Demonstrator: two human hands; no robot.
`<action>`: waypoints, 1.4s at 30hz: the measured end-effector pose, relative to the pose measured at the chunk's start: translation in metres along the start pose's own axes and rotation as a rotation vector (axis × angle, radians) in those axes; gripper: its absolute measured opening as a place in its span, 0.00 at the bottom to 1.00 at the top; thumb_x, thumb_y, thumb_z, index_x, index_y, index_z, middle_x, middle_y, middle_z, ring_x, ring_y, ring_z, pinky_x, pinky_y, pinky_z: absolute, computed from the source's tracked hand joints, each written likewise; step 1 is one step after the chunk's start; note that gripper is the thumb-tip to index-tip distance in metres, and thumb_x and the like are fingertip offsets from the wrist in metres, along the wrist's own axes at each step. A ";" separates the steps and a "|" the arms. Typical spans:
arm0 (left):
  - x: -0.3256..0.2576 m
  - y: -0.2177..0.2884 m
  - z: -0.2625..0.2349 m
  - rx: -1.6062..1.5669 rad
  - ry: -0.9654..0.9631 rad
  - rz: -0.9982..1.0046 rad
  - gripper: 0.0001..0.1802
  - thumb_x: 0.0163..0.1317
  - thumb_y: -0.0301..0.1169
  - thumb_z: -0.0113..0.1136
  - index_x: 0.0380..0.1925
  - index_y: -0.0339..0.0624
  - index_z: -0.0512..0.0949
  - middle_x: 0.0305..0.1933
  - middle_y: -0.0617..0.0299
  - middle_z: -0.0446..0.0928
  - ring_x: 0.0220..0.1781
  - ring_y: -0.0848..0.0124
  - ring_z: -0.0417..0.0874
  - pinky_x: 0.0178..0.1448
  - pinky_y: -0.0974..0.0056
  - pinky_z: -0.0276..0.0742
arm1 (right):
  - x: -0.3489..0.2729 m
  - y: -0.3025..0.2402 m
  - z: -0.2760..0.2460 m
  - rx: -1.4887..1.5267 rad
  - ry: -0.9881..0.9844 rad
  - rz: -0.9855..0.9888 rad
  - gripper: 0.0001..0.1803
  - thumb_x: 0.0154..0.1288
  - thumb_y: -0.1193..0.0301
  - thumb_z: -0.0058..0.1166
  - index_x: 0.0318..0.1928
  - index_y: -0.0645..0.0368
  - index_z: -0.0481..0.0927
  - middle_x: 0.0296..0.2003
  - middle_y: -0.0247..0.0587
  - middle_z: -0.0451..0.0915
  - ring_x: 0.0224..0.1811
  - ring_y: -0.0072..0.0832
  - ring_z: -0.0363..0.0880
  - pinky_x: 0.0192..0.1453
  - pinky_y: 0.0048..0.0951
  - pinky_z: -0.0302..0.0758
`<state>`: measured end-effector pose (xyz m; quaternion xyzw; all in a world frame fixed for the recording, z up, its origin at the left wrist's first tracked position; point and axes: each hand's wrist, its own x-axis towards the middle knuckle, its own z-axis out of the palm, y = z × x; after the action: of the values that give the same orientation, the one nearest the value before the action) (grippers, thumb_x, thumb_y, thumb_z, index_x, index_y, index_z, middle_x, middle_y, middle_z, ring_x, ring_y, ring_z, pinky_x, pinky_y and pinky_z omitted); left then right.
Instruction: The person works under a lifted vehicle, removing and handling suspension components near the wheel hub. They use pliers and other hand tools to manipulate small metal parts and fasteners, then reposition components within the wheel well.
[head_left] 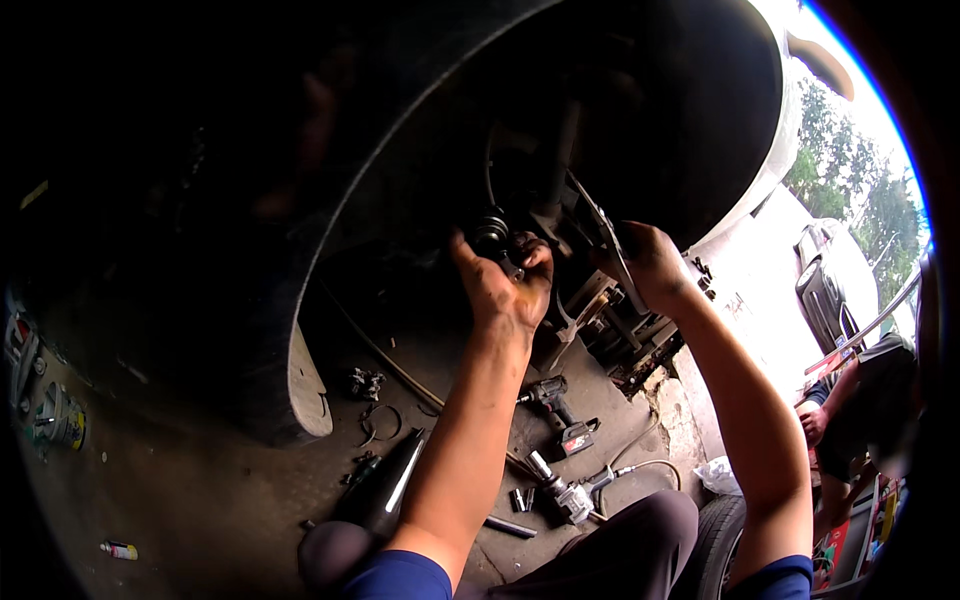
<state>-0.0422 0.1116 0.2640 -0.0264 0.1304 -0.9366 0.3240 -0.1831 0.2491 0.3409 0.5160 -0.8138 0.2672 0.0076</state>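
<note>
I am looking into a dark wheel arch [330, 200] of a raised white car. My left hand [505, 285] reaches up inside it, fingers curled around the black ribbed rubber boot of an axle shaft [490, 232]. My right hand [650, 262] grips the edge of the thin metal brake shield [600, 225] beside the hub. Both forearms come up from the lower edge. The parts deeper inside the arch are lost in shadow.
On the dirty floor below lie a cordless drill [560, 410], an air impact wrench with hose [570, 492], sockets [520, 498], a black cylinder [385, 485] and small parts [365, 382]. Another person [855, 400] crouches at the right by a parked car [830, 280].
</note>
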 end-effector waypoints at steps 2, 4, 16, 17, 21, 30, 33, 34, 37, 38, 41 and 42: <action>0.003 -0.004 0.007 0.151 0.279 0.182 0.30 0.70 0.58 0.64 0.41 0.40 0.70 0.29 0.64 0.67 0.22 0.74 0.66 0.23 0.76 0.67 | 0.005 0.004 -0.003 -0.033 0.002 -0.020 0.18 0.64 0.61 0.71 0.40 0.65 0.83 0.27 0.38 0.81 0.32 0.20 0.74 0.39 0.34 0.75; 0.007 0.003 -0.002 0.278 0.303 0.217 0.23 0.71 0.52 0.64 0.38 0.44 0.72 0.27 0.68 0.66 0.20 0.76 0.64 0.22 0.77 0.63 | 0.014 0.008 -0.003 -0.052 0.022 -0.067 0.19 0.64 0.61 0.71 0.42 0.66 0.84 0.28 0.42 0.83 0.32 0.23 0.76 0.39 0.35 0.75; 0.000 0.021 -0.020 0.300 -0.202 -0.191 0.16 0.70 0.21 0.54 0.23 0.46 0.64 0.20 0.70 0.59 0.18 0.81 0.56 0.17 0.76 0.47 | 0.031 -0.014 -0.002 -0.297 -0.041 -0.112 0.24 0.59 0.53 0.68 0.48 0.57 0.88 0.42 0.55 0.88 0.47 0.53 0.88 0.50 0.48 0.83; 0.001 0.024 -0.023 0.215 -0.251 -0.225 0.17 0.70 0.21 0.54 0.22 0.45 0.63 0.21 0.69 0.59 0.18 0.81 0.56 0.17 0.75 0.47 | 0.038 -0.011 0.000 -0.324 -0.048 -0.117 0.25 0.59 0.53 0.67 0.50 0.56 0.87 0.43 0.54 0.88 0.49 0.52 0.87 0.52 0.47 0.83; 0.004 0.025 -0.040 -0.142 -0.408 -0.391 0.16 0.71 0.20 0.52 0.23 0.42 0.62 0.23 0.67 0.58 0.19 0.79 0.56 0.17 0.72 0.48 | 0.054 -0.008 0.011 -0.422 -0.039 -0.214 0.27 0.62 0.54 0.64 0.57 0.56 0.84 0.47 0.55 0.88 0.55 0.53 0.85 0.61 0.47 0.80; 0.021 0.017 -0.053 -0.304 -0.589 -0.496 0.03 0.69 0.19 0.53 0.34 0.34 0.72 0.23 0.68 0.58 0.18 0.80 0.56 0.16 0.72 0.52 | 0.093 -0.013 0.043 -0.560 -0.047 -0.456 0.30 0.62 0.51 0.62 0.57 0.60 0.82 0.44 0.59 0.87 0.53 0.55 0.85 0.62 0.47 0.78; 0.023 0.013 -0.058 -0.312 -0.564 -0.531 0.05 0.67 0.20 0.55 0.31 0.34 0.72 0.20 0.68 0.59 0.16 0.80 0.57 0.15 0.74 0.51 | 0.105 -0.015 0.039 -0.581 -0.035 -0.568 0.32 0.60 0.50 0.64 0.57 0.60 0.81 0.43 0.58 0.87 0.52 0.55 0.85 0.61 0.47 0.79; 0.023 0.013 -0.060 -0.328 -0.558 -0.538 0.06 0.67 0.20 0.55 0.31 0.35 0.71 0.20 0.68 0.59 0.16 0.80 0.57 0.15 0.74 0.51 | 0.108 -0.014 0.038 -0.586 -0.014 -0.614 0.32 0.59 0.50 0.64 0.57 0.59 0.81 0.43 0.57 0.87 0.51 0.55 0.86 0.61 0.47 0.79; 0.023 0.017 -0.060 -0.343 -0.535 -0.552 0.06 0.67 0.20 0.55 0.30 0.36 0.70 0.19 0.68 0.58 0.15 0.80 0.56 0.14 0.74 0.51 | 0.107 -0.028 0.033 -0.585 -0.025 -0.624 0.30 0.55 0.56 0.68 0.55 0.60 0.82 0.42 0.57 0.87 0.49 0.56 0.85 0.58 0.48 0.79; 0.023 0.017 -0.060 -0.346 -0.528 -0.559 0.06 0.67 0.20 0.55 0.30 0.36 0.70 0.19 0.68 0.58 0.15 0.80 0.56 0.14 0.74 0.51 | 0.104 -0.034 0.029 -0.586 -0.041 -0.605 0.29 0.53 0.60 0.69 0.54 0.61 0.82 0.42 0.57 0.86 0.49 0.56 0.84 0.56 0.48 0.80; 0.023 0.017 -0.059 -0.340 -0.538 -0.550 0.04 0.67 0.20 0.55 0.32 0.36 0.71 0.19 0.68 0.59 0.15 0.81 0.56 0.14 0.74 0.51 | 0.101 -0.027 0.023 -0.668 0.063 -0.690 0.35 0.55 0.53 0.67 0.61 0.57 0.79 0.47 0.53 0.87 0.52 0.51 0.85 0.66 0.44 0.75; 0.023 0.017 -0.059 -0.341 -0.538 -0.548 0.03 0.67 0.20 0.55 0.33 0.35 0.72 0.19 0.68 0.59 0.15 0.81 0.56 0.14 0.74 0.51 | 0.102 -0.023 0.022 -0.664 0.078 -0.721 0.35 0.55 0.54 0.67 0.61 0.57 0.79 0.48 0.53 0.87 0.52 0.51 0.85 0.66 0.44 0.75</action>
<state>-0.0579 0.0984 0.2023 -0.3572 0.1823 -0.9129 0.0764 -0.2057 0.1469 0.3609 0.7243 -0.6236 -0.0071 0.2941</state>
